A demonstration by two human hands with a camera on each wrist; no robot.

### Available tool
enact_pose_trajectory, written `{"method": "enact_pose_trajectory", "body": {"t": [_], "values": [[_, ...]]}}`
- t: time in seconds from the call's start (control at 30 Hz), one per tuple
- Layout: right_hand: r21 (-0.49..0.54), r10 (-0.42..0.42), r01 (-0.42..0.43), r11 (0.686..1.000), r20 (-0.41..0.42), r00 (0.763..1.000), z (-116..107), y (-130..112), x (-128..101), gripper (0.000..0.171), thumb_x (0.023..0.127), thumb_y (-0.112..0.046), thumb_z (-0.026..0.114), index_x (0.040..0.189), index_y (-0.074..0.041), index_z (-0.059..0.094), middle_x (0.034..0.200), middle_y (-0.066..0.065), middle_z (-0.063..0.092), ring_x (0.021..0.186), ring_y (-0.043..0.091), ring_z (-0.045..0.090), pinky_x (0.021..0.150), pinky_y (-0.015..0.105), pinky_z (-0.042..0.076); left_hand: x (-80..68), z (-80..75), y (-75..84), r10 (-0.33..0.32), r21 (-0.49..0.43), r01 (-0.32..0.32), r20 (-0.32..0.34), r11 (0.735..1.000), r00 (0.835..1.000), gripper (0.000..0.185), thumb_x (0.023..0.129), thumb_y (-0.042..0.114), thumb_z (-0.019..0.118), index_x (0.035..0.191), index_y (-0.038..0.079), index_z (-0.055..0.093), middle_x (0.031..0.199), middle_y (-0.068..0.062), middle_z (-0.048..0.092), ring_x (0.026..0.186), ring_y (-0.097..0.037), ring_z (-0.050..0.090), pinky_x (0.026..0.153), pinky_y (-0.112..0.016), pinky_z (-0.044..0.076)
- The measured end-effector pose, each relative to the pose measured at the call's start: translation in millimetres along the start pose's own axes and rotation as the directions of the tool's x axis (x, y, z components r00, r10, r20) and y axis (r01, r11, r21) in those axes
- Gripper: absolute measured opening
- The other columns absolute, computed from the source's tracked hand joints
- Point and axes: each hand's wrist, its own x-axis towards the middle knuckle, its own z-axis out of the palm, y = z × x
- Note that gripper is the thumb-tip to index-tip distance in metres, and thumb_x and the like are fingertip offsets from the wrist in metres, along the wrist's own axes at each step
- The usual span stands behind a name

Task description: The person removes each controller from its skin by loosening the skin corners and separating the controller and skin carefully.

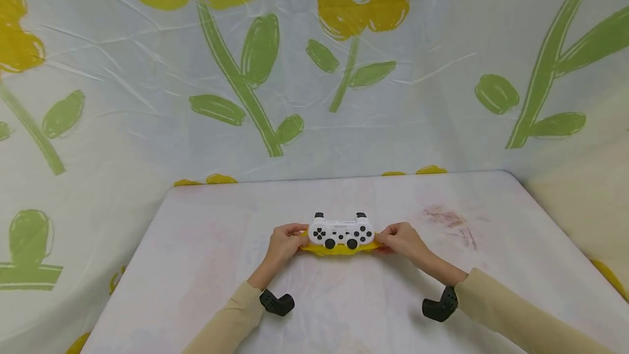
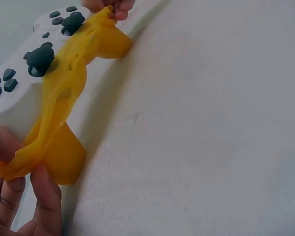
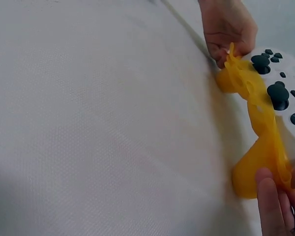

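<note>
Both hands, left [image 1: 284,245] and right [image 1: 404,242], pinch yellow silicone cover [image 1: 339,249] stretched beneath white controller [image 1: 341,230], grip closed tight

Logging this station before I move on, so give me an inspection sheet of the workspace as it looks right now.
Surface: white table, faint reddish stain right of centre.
Job's things: white game controller lying in a stretched yellow silicone cover.
Clutter: nothing seen.
Hands: left hand pinches the cover's left end; right hand pinches its right end.
Cables: nothing seen.
Surroundings: flower-print sheet hung behind and at both sides.
</note>
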Motion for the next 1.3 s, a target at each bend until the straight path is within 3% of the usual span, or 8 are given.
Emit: {"method": "enact_pose_trajectory", "body": {"t": [0.43,0.67,0.83,1.07,1.2,1.3], "values": [[0.039,0.135,-0.136,0.990,0.040,0.990,7,5,0,0.023,0.085,-0.021,0.064,0.078,0.001,0.065,0.061,0.000,0.065,0.056,0.011,0.061,0.058,0.021,0.053,-12.7,-2.8,-5.5,0.083,0.106,-0.077,-0.052,0.991,0.995,0.027,0.067,0.001,0.066,0.094,0.001,0.074,0.064,0.001,0.055,0.053,-0.009,0.046,0.048,-0.018,0.040],[0.068,0.137,-0.146,0.987,0.114,0.984,5,5,-6,0.024,0.087,-0.021,0.062,0.080,0.002,0.064,0.062,0.001,0.064,0.055,0.010,0.061,0.058,0.019,0.052,-16.5,-3.5,-4.1,0.125,0.177,-0.110,-0.075,0.978,0.989,0.021,0.069,-0.001,0.068,0.089,0.002,0.074,0.063,0.000,0.051,0.037,-0.006,0.047,0.041,-0.019,0.045],[0.096,0.153,-0.166,0.981,0.129,0.980,4,6,-2,0.023,0.087,-0.021,0.062,0.078,0.001,0.063,0.061,0.001,0.065,0.053,0.009,0.061,0.056,0.018,0.052,-11.9,-5.9,-0.5,0.120,0.189,-0.106,-0.060,0.976,0.991,0.022,0.069,0.000,0.068,0.090,0.002,0.075,0.062,0.001,0.048,0.036,-0.006,0.046,0.039,-0.019,0.044],[0.189,0.126,-0.159,0.969,0.175,0.977,-3,7,-1,0.022,0.088,-0.014,0.059,0.092,0.007,0.063,0.069,0.003,0.069,0.062,0.009,0.065,0.061,0.019,0.055,-5.0,-6.6,-2.5,0.093,0.151,-0.092,-0.003,0.984,0.996,0.032,0.068,-0.003,0.064,0.097,0.002,0.075,0.065,-0.003,0.060,0.048,-0.008,0.052,0.049,-0.019,0.048],[0.229,0.143,-0.184,0.956,0.188,0.972,-2,7,0,0.022,0.088,-0.013,0.057,0.100,0.005,0.059,0.078,0.003,0.067,0.065,0.010,0.065,0.063,0.020,0.056,-7.4,-5.6,-4.2,0.077,0.168,-0.076,-0.004,0.983,0.997,0.036,0.071,-0.001,0.064,0.105,0.003,0.074,0.082,-0.009,0.069,0.063,-0.010,0.057,0.059,-0.022,0.051],[0.219,0.150,-0.182,0.959,0.153,0.977,0,3,0,0.026,0.088,-0.010,0.055,0.109,0.006,0.056,0.084,0.006,0.063,0.065,0.011,0.064,0.064,0.021,0.056,-12.3,-4.1,-3.2,0.103,0.216,-0.105,0.019,0.971,0.994,0.039,0.076,0.001,0.064,0.115,0.002,0.070,0.100,-0.013,0.071,0.081,-0.017,0.063,0.073,-0.029,0.055]]}}
